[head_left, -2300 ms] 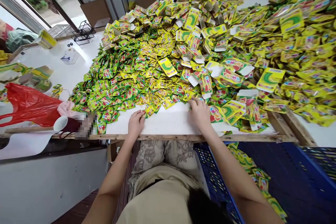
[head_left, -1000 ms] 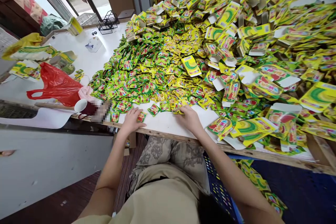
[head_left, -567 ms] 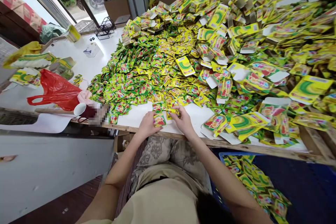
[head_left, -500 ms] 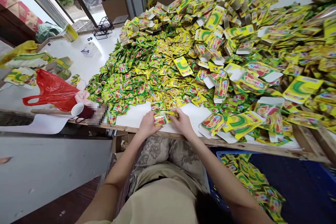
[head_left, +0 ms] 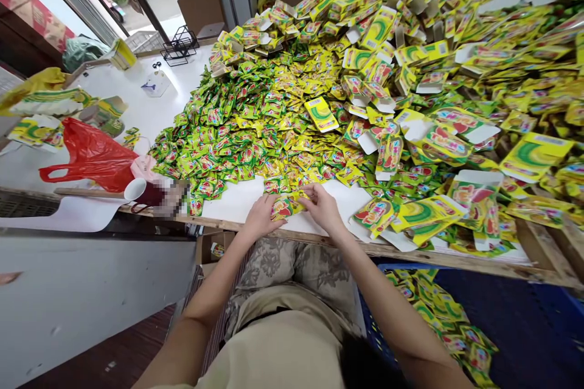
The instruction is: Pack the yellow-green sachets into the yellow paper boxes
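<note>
1. Left hand (head_left: 262, 217): fingers behind and thumb in front, closed on the near end of the small packets (head_left: 281, 208).
2. Right hand (head_left: 325, 210): thumb and fingertips drawn into a narrow pinch at the packets' other end. How many packets lie between the hands, I cannot tell from where I stand.
3. Position: the packets lie between the two hands, over the white table (head_left: 230, 205), just in front of the large heap (head_left: 241, 134).
4. Handling (judged): light and pliant, with a glossy, probably slippery wrapper; contents unseen, perhaps crushable.
5. Hold (judged): best taken by opposite edges, thumb against fingers, pressing lightly; a squeeze at the middle could crease them or send them sliding.
6. To the right: open cartons (head_left: 432, 216), thin card, likely to buckle if gripped hard.
</note>
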Available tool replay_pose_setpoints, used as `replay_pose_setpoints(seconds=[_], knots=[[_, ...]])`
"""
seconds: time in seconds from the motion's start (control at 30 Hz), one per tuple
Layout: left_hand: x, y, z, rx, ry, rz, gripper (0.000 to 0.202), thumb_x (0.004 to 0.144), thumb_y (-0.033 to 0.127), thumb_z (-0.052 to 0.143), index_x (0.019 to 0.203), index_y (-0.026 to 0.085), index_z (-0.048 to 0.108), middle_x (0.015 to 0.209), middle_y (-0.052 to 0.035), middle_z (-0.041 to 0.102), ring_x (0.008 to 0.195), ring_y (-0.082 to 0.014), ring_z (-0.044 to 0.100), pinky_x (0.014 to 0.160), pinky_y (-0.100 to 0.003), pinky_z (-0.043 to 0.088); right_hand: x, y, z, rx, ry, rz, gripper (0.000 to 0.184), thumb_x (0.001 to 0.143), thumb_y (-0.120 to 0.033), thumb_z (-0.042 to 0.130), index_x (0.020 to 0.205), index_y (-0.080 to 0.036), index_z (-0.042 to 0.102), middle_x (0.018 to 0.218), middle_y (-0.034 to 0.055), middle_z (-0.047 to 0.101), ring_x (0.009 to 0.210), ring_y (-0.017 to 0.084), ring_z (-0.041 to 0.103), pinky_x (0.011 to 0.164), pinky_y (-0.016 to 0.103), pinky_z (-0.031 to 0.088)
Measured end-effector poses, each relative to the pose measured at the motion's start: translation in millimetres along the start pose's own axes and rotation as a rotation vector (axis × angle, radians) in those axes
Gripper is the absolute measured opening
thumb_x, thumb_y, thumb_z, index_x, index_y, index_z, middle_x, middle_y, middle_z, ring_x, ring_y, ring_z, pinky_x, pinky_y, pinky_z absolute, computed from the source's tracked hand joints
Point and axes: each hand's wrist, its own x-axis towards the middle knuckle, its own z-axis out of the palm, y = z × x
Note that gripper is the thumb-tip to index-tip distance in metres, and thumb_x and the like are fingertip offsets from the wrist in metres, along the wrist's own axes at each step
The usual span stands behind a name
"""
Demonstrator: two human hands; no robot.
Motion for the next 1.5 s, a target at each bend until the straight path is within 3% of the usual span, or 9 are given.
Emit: replay_pose_setpoints(seconds=[0.23, 0.47, 0.67, 0.83, 1.03, 1.17, 1.27, 1.37, 1.5], knots=[[-2, -1, 2.6, -0.021, 0.047, -0.054, 0.061, 0.065, 0.036, 0.076, 0.116, 0.021, 0.046, 0.110, -0.0087, 0.056, 0.105, -0.0270, 0.053, 0.088, -0.041, 0.044, -7, 11, 20, 0.072, -0.090, 0.005, 0.020, 0.074, -0.033, 0.062, 0.090, -0.020, 0.065, 0.087, 0.0056, 0.070, 0.075, 0.018, 0.064, 0.074, 0.034, 0.053], [0, 3, 3.2, -0.098, 0.007, -0.096, 0.065, 0.066, 0.044, 0.074, 0.120, 0.021, 0.047, 0.113, -0.0098, 0.054, 0.109, -0.0269, 0.052, 0.091, -0.041, 0.045, -7, 1, 21, -0.068, -0.115, -0.024, 0.026, 0.076, -0.015, 0.050, 0.096, -0.022, 0.066, 0.080, 0.0009, 0.071, 0.072, 0.017, 0.065, 0.071, 0.030, 0.051], [0, -2, -0.8, -0.121, -0.029, -0.129, 0.065, 0.065, 0.043, 0.075, 0.120, 0.020, 0.049, 0.112, -0.0089, 0.054, 0.107, -0.0263, 0.053, 0.091, -0.040, 0.045, 13, -7, 8, -0.047, -0.157, -0.132, 0.020, 0.084, -0.022, 0.051, 0.099, -0.021, 0.063, 0.083, 0.0024, 0.073, 0.079, 0.017, 0.068, 0.074, 0.030, 0.051], [1, 3, -0.2, -0.023, -0.083, -0.041, 0.060, 0.067, 0.036, 0.075, 0.119, 0.021, 0.050, 0.112, -0.0093, 0.056, 0.109, -0.0282, 0.051, 0.092, -0.042, 0.043, 60, -33, 27, -0.394, -0.219, -0.289, 0.029, 0.080, -0.020, 0.060, 0.109, -0.025, 0.064, 0.110, 0.0041, 0.069, 0.101, 0.021, 0.063, 0.087, 0.033, 0.048], [-5, 4, 3.8, 0.027, -0.037, -0.076, 0.067, 0.065, 0.051, 0.074, 0.121, 0.023, 0.052, 0.114, -0.0100, 0.054, 0.110, -0.0294, 0.048, 0.093, -0.044, 0.040, 86, -49, 55, -0.767, -0.377, -0.285, 0.043, 0.069, -0.019, 0.072, 0.111, -0.024, 0.064, 0.108, 0.0100, 0.064, 0.088, 0.024, 0.063, 0.070, 0.029, 0.045], [-4, 4, 3.1, -0.048, 0.182, -0.162, 0.067, 0.069, 0.053, 0.070, 0.125, 0.022, 0.049, 0.119, -0.0101, 0.051, 0.114, -0.0271, 0.046, 0.099, -0.042, 0.037, 77, -43, 36, -0.585, -0.191, -0.286, 0.015, 0.080, -0.031, 0.060, 0.087, -0.019, 0.064, 0.085, 0.0061, 0.061, 0.075, 0.018, 0.056, 0.062, 0.026, 0.039], [0, 4, 0.4, -0.082, 0.292, -0.174, 0.066, 0.074, 0.051, 0.067, 0.128, 0.021, 0.044, 0.123, -0.0108, 0.049, 0.118, -0.0255, 0.044, 0.102, -0.040, 0.035, 57, -30, 10, -0.281, -0.093, -0.179, 0.033, 0.079, -0.045, 0.058, 0.061, -0.019, 0.049, 0.057, -0.0022, 0.043, 0.056, 0.013, 0.042, 0.052, 0.024, 0.031], [2, 3, -1.1, -0.023, 0.127, -0.132, 0.076, 0.062, 0.055, 0.074, 0.126, 0.022, 0.048, 0.124, -0.0112, 0.047, 0.118, -0.0286, 0.042, 0.100, -0.043, 0.036, 27, -11, -11, -0.087, -0.060, -0.068, 0.037, 0.075, -0.049, 0.059, 0.058, -0.021, 0.043, 0.052, -0.0053, 0.035, 0.051, 0.011, 0.035, 0.050, 0.024, 0.028], [-2, -1, -1.7, 0.050, -0.035, -0.151, 0.075, 0.055, 0.057, 0.078, 0.118, 0.022, 0.054, 0.123, -0.0118, 0.045, 0.117, -0.0318, 0.042, 0.096, -0.046, 0.038, -6, 14, -20, -0.090, 0.015, 0.094, 0.029, 0.072, -0.042, 0.061, 0.090, -0.020, 0.054, 0.057, -0.0057, 0.047, 0.050, 0.012, 0.040, 0.050, 0.024, 0.032]])
